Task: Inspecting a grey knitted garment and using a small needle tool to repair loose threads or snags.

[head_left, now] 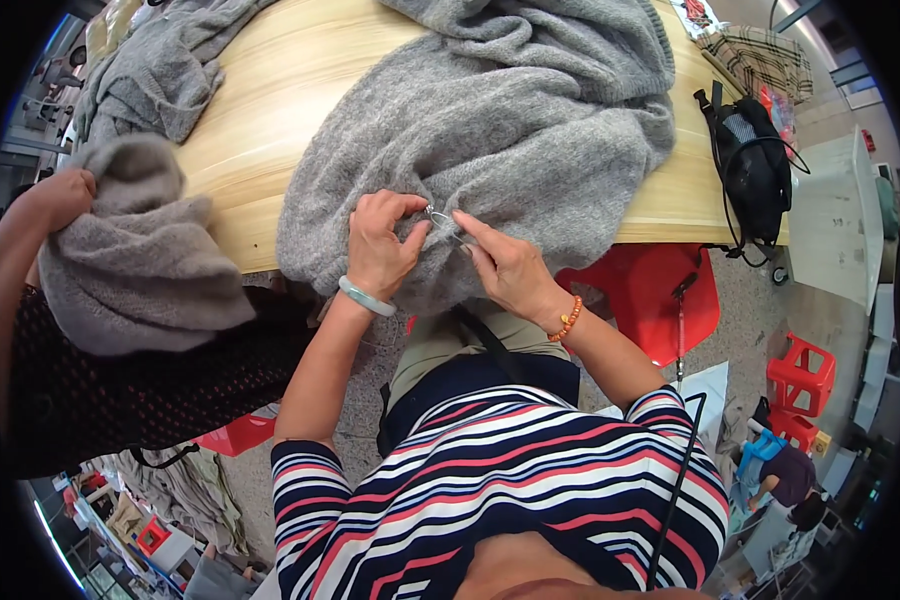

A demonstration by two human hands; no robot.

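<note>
A large grey knitted garment (pixel 510 130) lies in folds on the table and hangs over its near edge in front of me. My left hand (pixel 382 245), with a pale bangle at the wrist, is closed, its thumb and forefinger pinching the knit. Opposite it, my right hand (pixel 510 268), wearing an orange bead bracelet, has thumb and forefinger closing on a small, thin, shiny metal tool (pixel 439 213). The tool lies between the two hands against the knit. Its exact kind is too small to make out.
The pale wooden table (pixel 260 120) spans the far side. On the left another person's hand (pixel 67 198) holds a brownish-grey knit (pixel 145 270). More grey knitwear (pixel 155 80) lies beyond. A black bag with cords (pixel 755 170) rests at the right edge, and red stools (pixel 802 375) stand on the floor.
</note>
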